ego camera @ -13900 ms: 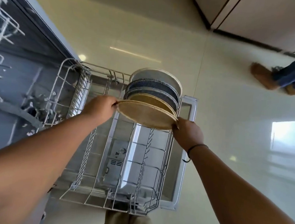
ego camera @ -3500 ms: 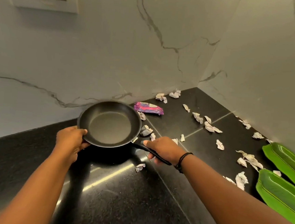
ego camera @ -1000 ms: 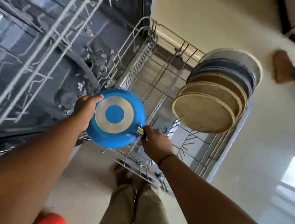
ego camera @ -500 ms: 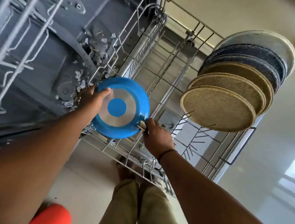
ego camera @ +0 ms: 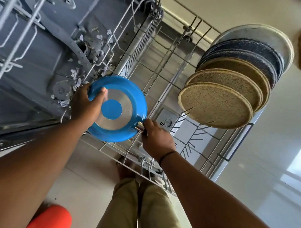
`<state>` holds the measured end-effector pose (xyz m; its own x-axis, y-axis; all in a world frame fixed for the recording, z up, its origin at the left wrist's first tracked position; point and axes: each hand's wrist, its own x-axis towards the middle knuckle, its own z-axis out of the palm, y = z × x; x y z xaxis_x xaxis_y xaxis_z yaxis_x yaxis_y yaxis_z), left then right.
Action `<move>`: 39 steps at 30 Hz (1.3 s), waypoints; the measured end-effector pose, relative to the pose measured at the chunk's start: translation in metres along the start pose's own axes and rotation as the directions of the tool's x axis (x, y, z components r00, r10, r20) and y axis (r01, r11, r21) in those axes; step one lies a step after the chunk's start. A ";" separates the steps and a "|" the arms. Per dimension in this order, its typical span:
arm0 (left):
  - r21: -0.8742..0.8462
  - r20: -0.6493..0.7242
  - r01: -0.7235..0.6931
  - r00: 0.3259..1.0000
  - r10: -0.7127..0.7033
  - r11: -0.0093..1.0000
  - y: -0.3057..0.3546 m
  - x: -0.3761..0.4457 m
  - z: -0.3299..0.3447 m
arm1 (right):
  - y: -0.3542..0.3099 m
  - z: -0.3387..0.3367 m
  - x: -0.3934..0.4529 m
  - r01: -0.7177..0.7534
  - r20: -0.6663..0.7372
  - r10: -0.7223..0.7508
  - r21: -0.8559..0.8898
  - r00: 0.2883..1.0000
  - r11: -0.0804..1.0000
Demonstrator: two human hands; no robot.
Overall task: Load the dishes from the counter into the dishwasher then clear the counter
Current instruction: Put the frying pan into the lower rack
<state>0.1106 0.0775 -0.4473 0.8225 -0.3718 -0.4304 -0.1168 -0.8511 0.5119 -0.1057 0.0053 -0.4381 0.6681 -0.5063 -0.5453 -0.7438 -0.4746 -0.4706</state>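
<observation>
The left grip is clasping the pan's rim, thumb lying on its blue underside, while the right grip is curling round the handle. The pan is hanging bottom-up over the rack's near left corner. Plates are standing in the rack's right side.
</observation>
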 end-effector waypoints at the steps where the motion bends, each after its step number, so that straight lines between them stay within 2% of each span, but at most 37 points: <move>1: -0.006 -0.007 -0.032 0.999 0.032 0.999 0.000 -0.004 -0.002 | 0.000 -0.003 -0.005 -0.005 0.012 0.005 -0.001 1.000 1.000; 3: -0.006 0.007 -0.043 0.999 0.043 0.999 0.001 -0.009 -0.006 | -0.002 -0.007 -0.012 -0.004 0.042 0.005 -0.008 0.999 1.000; 8: -0.087 0.010 0.053 0.999 -0.052 0.995 0.004 -0.009 -0.011 | -0.010 -0.004 0.003 -0.011 0.036 0.010 0.023 0.999 1.000; 12: -0.012 0.058 0.000 0.998 0.001 1.000 -0.001 -0.006 -0.007 | -0.013 0.013 0.003 -0.069 0.084 0.064 0.062 0.994 0.996; 18: 0.080 0.116 0.036 0.992 -0.046 0.996 -0.009 0.004 0.004 | -0.019 0.032 0.009 -0.085 0.086 0.080 0.054 0.993 0.995; 23: 0.113 0.148 -0.019 0.989 0.002 0.993 -0.009 0.009 0.010 | -0.022 0.034 0.011 -0.127 0.072 0.123 0.069 0.990 0.989; 29: 0.290 0.217 -0.093 0.976 0.029 0.952 -0.021 0.012 0.013 | -0.027 0.037 0.014 -0.169 0.068 0.170 -0.017 0.983 0.985; 33: 0.398 0.237 -0.135 0.971 0.041 0.907 -0.029 0.006 0.014 | -0.023 0.038 0.010 -0.169 0.079 0.168 0.007 0.983 0.986; 36: 0.429 0.233 -0.163 0.970 0.065 0.889 -0.026 -0.014 0.007 | -0.013 0.035 -0.001 -0.146 0.010 0.146 0.020 0.989 0.989; 39: 0.451 0.256 -0.236 0.958 0.128 0.861 -0.027 -0.053 -0.002 | -0.004 0.023 -0.025 -0.090 -0.049 0.088 -0.039 0.995 0.995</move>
<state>0.0709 0.1207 -0.4365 0.6307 -0.5604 -0.5368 -0.5452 -0.8123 0.2073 -0.1204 0.0365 -0.4385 0.6005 -0.5808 -0.5496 -0.7993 -0.4554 -0.3921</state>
